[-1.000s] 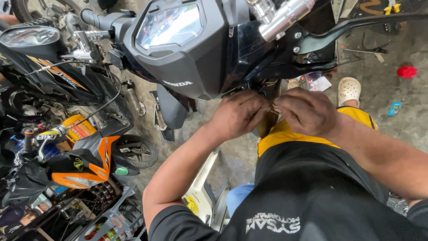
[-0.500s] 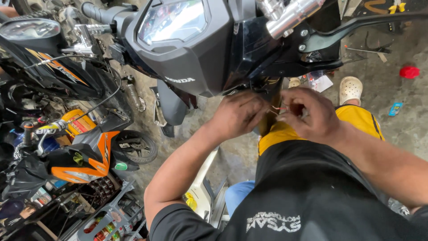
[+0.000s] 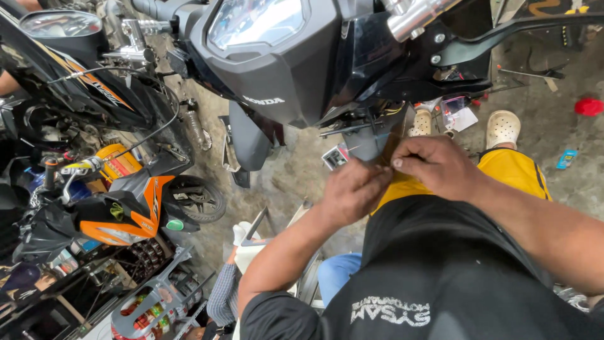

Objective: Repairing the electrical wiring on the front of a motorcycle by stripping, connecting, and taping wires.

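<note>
While camera tipped down, both hands lower, left hand point(image 3: 354, 191), right hand point(image 3: 434, 165), below motorcycle cowl point(image 3: 270, 69).

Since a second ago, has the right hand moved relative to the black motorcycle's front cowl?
Yes. The right hand has drawn back from under the black front cowl, toward the person's yellow shorts, together with the left hand.

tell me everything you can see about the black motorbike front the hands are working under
The black motorbike front fills the top of the view: a glossy dark cowl with a clear headlight lens, a chrome bar end and a black brake lever at upper right. It looks like plastic over metal parts. Beneath it, thin wires and a bracket hang exposed. The left hand and right hand meet just under that opening, fingertips pinched together on something too small to tell.
</note>
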